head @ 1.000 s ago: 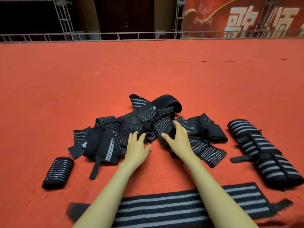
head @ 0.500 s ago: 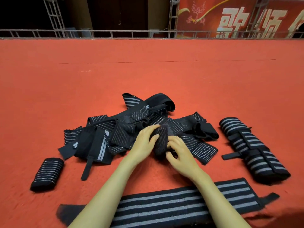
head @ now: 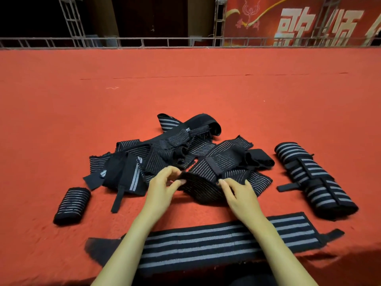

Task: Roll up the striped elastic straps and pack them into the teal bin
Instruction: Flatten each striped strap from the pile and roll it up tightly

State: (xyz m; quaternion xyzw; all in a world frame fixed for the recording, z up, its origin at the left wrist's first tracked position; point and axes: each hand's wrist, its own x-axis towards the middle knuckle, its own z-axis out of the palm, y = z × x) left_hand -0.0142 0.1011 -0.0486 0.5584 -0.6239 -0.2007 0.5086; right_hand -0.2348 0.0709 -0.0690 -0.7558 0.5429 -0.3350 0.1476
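On red carpet (head: pixel 185 89), left hand (head: pixel 162 186) and right hand (head: pixel 239 190) pinch 1 strap (head: pixel 199 187) at the pile (head: pixel 165 155), small roll (head: pixel 72 205) nearby.

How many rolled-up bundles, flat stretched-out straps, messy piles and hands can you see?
Rolled bundles: 2, the small roll and the big bundle
Flat strap: 1
Messy pile: 1, straps inside uncountable
Hands: 2, left hand, right hand
Total: 6

Dim, warm light (edges warped, bkgd dark)

Red carpet (head: pixel 185 96) runs to a metal railing (head: pixel 144 41) and red banner (head: pixel 299 21).
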